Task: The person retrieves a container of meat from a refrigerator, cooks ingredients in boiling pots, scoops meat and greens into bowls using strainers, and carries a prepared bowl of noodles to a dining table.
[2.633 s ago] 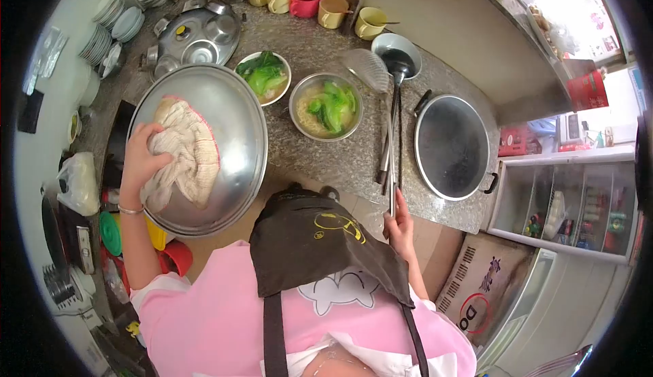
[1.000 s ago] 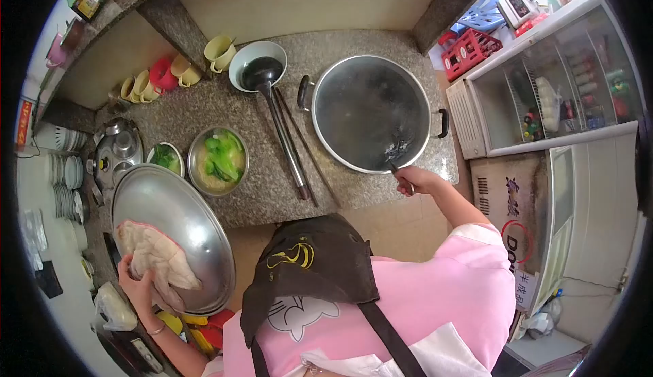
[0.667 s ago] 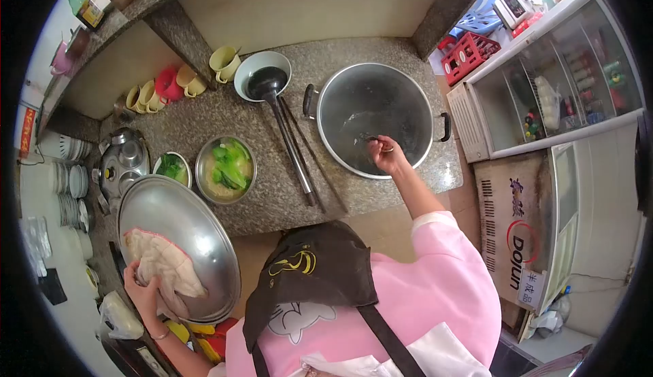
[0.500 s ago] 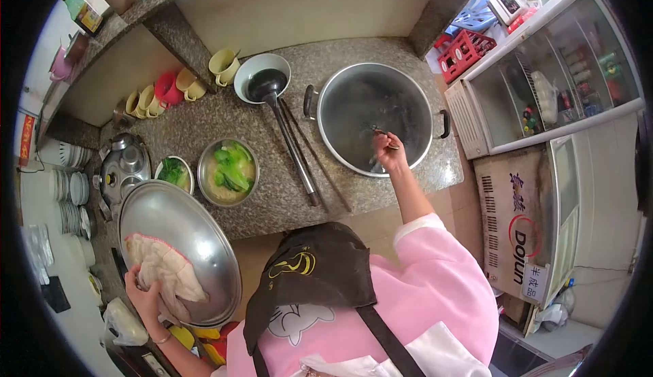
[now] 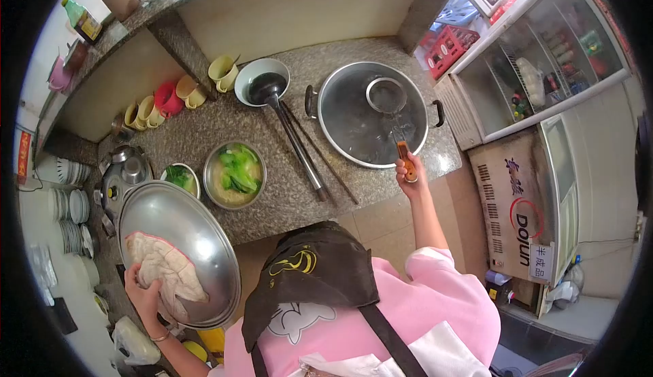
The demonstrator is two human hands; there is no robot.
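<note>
My right hand (image 5: 412, 172) is closed around the orange-brown handle of a round mesh strainer (image 5: 386, 96). The strainer's head is over the large metal pot (image 5: 373, 63) of steaming dark liquid; whether it touches the liquid is hard to tell. On the left, my left hand (image 5: 144, 292) grips a folded off-white cloth (image 5: 166, 265) with a red edge. That cloth is pressed against a big domed metal lid (image 5: 211, 244), held tilted beside the counter. Any handle under the cloth is hidden.
A metal bowl (image 5: 235, 173) with leafy greens stands on the granite counter (image 5: 292, 207), beside a smaller bowl of greens (image 5: 180, 178). A ladle (image 5: 297, 146) rests in a pale bowl (image 5: 239, 88), near long sticks (image 5: 333, 166). Several cups (image 5: 169, 99) line the back; a glass-fronted fridge (image 5: 544, 57) stands right.
My right hand has drawn back toward the counter's front edge and slightly right. The strainer's head now shows above the pot. My left hand, cloth and lid have barely moved.
</note>
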